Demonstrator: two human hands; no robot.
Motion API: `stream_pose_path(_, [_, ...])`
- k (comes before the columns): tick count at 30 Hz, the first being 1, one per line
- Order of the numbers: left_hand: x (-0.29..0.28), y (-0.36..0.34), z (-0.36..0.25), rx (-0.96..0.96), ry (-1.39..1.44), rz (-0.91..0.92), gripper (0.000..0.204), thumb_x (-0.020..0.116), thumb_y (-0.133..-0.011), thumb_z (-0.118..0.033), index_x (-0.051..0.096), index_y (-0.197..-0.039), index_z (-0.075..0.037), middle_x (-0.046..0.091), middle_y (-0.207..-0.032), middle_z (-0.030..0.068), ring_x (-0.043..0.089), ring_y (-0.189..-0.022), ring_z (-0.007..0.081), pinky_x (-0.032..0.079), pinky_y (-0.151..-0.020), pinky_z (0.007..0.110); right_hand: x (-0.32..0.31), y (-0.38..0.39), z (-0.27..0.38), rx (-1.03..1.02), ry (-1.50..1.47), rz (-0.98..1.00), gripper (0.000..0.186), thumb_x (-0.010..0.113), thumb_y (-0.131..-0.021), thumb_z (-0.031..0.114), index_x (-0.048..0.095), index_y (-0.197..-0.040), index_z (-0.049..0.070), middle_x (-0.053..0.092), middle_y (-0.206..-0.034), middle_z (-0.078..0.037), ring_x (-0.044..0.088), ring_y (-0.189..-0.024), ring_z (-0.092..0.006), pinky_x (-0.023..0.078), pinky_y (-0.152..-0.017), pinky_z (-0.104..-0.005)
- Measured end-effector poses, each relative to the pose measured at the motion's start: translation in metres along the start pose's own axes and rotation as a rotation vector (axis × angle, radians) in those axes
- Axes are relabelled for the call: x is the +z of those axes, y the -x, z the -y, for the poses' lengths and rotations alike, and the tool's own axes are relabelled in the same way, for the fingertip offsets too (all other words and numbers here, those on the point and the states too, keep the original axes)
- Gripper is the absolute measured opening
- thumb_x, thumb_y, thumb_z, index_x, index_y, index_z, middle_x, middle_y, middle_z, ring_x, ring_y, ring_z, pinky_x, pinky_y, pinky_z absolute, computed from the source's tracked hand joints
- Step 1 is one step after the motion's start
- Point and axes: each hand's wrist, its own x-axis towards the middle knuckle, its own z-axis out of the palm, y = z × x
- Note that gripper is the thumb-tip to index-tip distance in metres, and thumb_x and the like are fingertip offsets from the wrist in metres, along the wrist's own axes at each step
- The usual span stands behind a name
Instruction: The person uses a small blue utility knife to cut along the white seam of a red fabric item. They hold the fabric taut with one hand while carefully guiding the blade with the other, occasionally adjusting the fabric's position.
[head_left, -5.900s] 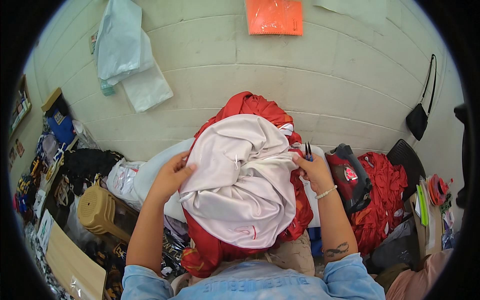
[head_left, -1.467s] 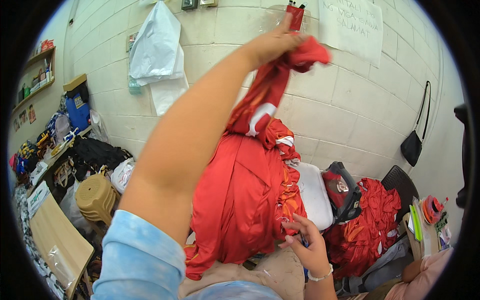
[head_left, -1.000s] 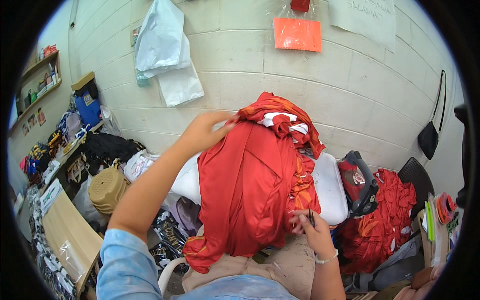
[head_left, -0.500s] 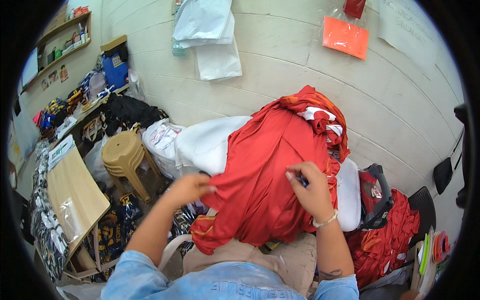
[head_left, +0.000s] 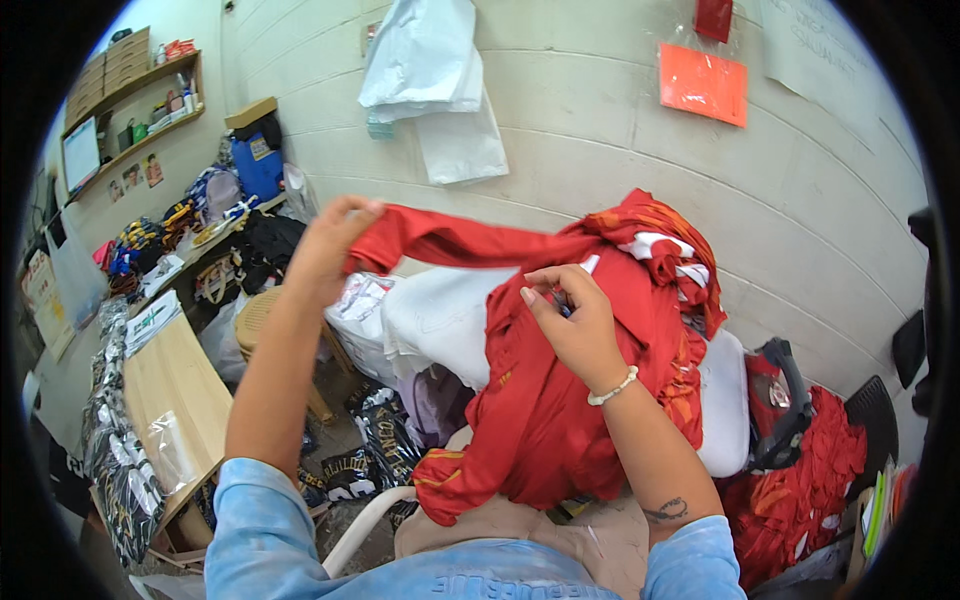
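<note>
My left hand (head_left: 338, 225) grips a raised end of red fabric (head_left: 450, 232), stretched left from a heap of glossy red garments (head_left: 560, 420) with orange and white parts. My right hand (head_left: 560, 300) is closed around small thread snips (head_left: 562, 308), mostly hidden by its fingers, just in front of the heap's upper middle. The heap lies over a white padded board (head_left: 430, 315), whose right end shows beside it. An iron (head_left: 770, 400) with a red body and grey handle stands at that end.
At left are a wooden board (head_left: 170, 370), plastic stools (head_left: 255, 320), white bags (head_left: 355, 330) and cluttered shelves (head_left: 150, 100). More red garments (head_left: 810, 480) lie at right beside a black chair back (head_left: 870, 410). A block wall (head_left: 580, 130) stands behind the heap.
My left hand has risen from the heap's lower left, lifting a length of red cloth. My right hand has moved up and left. The white cloth seen earliest is now out of sight.
</note>
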Motion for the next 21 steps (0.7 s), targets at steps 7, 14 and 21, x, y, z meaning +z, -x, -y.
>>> stream_pose_path(7, [0.047,0.027,0.028,-0.164,0.174,0.251,0.021,0.057,-0.091,-0.021,0.051,-0.105,-0.006,0.06,-0.089,0.0023,0.059,-0.075,0.0078,0.05,-0.066,0.021,0.029,-0.002,0.02,0.322,-0.596,0.249,0.036,0.068,-0.082,0.014,0.049,-0.109,0.001,0.058,-0.092,-0.004,0.054,-0.078,-0.0063,0.043,-0.058,-0.0189])
stream_pose_path(14, [0.046,0.051,0.03,-0.155,-0.191,0.44,0.034,0.063,-0.087,-0.02,0.05,-0.113,-0.003,0.06,-0.087,0.0031,0.057,-0.073,0.0082,0.047,-0.066,0.022,0.033,-0.006,0.016,0.493,-0.656,0.17,0.025,0.067,-0.083,0.019,0.057,-0.096,-0.001,0.057,-0.078,-0.001,0.049,-0.058,-0.004,0.04,-0.049,-0.019])
stream_pose_path(21, [0.031,0.042,0.034,-0.326,-0.363,0.451,0.031,0.061,-0.088,-0.023,0.047,-0.107,-0.003,0.061,-0.081,0.0059,0.06,-0.064,0.0102,0.049,-0.055,0.023,0.03,-0.02,0.014,0.565,-0.73,0.129,0.02,0.061,-0.087,0.017,0.053,-0.102,0.006,0.053,-0.072,0.002,0.047,-0.051,-0.0039,0.035,-0.046,-0.0182])
